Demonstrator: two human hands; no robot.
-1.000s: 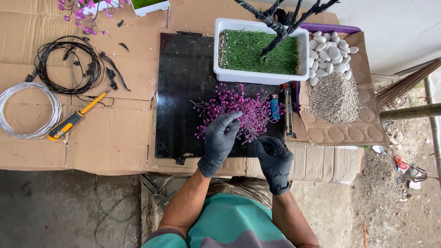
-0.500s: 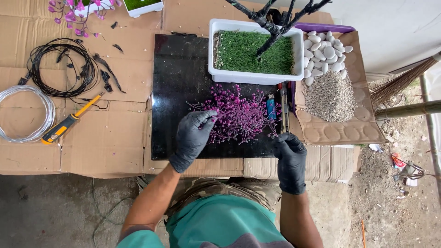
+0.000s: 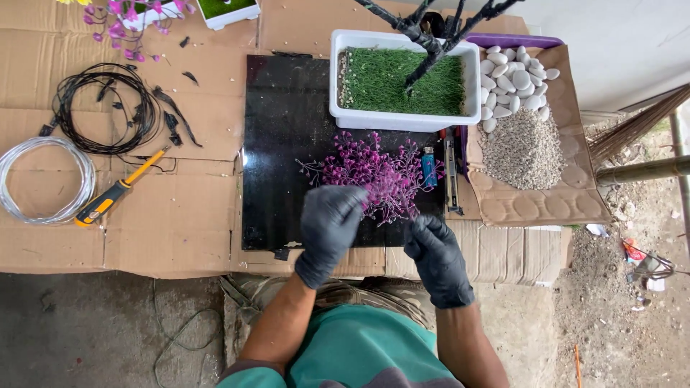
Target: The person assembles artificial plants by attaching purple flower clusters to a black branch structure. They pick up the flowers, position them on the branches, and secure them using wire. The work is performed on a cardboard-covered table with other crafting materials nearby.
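Observation:
A loose heap of purple artificial flower sprigs (image 3: 377, 171) lies on a black slab (image 3: 280, 144). My left hand (image 3: 329, 231), in a black glove, rests on the heap's near edge with its fingers curled into the sprigs. My right hand (image 3: 437, 259), also gloved, is just to the right. Its fingertips are drawn together at the heap's near tip, and whether they pinch a sprig is unclear. Behind the heap stands a white planter (image 3: 402, 118) filled with green artificial grass, with a black tree trunk (image 3: 424, 43) rising from it.
A blue lighter (image 3: 429, 167) and a slim hand tool (image 3: 451, 176) lie right of the sprigs. White pebbles (image 3: 514, 75) and gravel (image 3: 521, 147) sit on cardboard at the right. A black wire coil (image 3: 108, 108), a silver wire coil (image 3: 43, 179) and a yellow-handled tool (image 3: 115, 195) lie at the left.
My left hand has moved right, back onto the sprigs. My right hand has come forward from near the table's edge to the heap's near tip.

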